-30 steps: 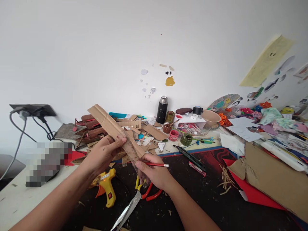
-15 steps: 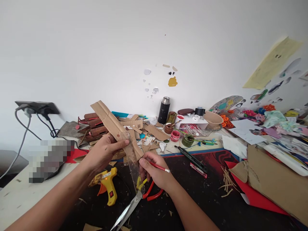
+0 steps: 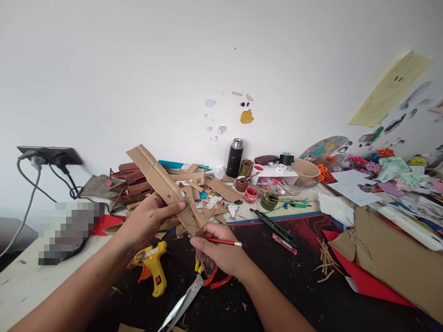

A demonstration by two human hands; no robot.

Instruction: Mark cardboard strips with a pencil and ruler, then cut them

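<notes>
Pinching cardboard [image 3: 155,174], my left grip [image 3: 148,219] is closed; my right grip [image 3: 218,249], closed too, holds its end and a pencil [image 3: 226,241].

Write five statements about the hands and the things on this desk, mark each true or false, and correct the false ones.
1. The left hand holds a cardboard strip. True.
2. The red pencil is in the left hand. False: the right hand holds it.
3. The yellow glue gun lies to the right of the scissors in the view. False: it lies to their left.
4. The green jar is to the right of the pink jar in the view. True.
5. The black flask lies on its side. False: it stands on its base.
</notes>
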